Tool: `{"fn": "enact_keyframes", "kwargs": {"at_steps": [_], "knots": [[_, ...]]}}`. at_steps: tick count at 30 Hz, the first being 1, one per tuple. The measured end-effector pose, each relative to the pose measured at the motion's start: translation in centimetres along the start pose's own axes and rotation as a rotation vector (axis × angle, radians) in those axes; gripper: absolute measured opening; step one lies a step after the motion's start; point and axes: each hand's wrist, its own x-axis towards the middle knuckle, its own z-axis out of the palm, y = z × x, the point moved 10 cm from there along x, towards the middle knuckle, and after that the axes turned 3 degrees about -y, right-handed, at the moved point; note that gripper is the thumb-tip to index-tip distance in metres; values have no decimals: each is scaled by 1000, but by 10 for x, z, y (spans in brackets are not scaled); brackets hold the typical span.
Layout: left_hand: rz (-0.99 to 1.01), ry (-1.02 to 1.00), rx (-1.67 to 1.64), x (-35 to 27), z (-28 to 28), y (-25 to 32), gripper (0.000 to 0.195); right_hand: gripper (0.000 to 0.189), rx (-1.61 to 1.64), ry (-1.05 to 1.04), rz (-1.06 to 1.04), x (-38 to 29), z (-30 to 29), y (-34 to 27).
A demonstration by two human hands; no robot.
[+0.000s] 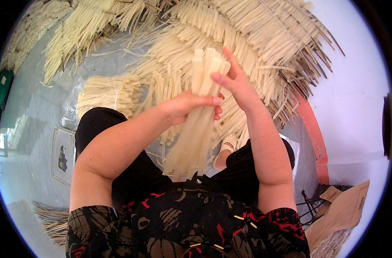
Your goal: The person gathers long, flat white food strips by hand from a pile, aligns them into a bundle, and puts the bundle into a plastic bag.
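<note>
My left hand (196,104) is closed around a bundle of flat, pale dried noodle strips (191,138), its thumb across the front. The bundle stands roughly upright over my lap, its lower ends spread out. My right hand (236,80) is at the bundle's upper right side, thumb and a finger against the strips near the top and another finger stretched upward. Behind the hands lie large layered heaps of similar strips (260,29), with thin sticks (315,61) jutting from their right edge. A stacked bundle of strips (108,93) lies by my left knee, partly in clear plastic.
A worn metal-looking panel (63,154) lies left of my leg. Thin sticks (52,222) are piled at lower left. A brown cardboard piece (339,216) is at lower right. A white wall with a red band (312,138) borders the right. Green objects (1,93) sit far left.
</note>
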Motion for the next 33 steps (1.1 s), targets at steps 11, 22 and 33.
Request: {"fn": "enact_keyframes", "kwargs": {"at_steps": [11, 22, 33], "knots": [[-69, -22, 115, 3, 5, -31, 43, 23, -275, -334, -73, -2, 24, -17], [-84, -55, -220, -1, 12, -30, 58, 19, -160, -263, 7, 0, 15, -4], [22, 27, 11, 0, 1, -12, 38, 29, -356, -277, -390, -4, 31, -33]]}}
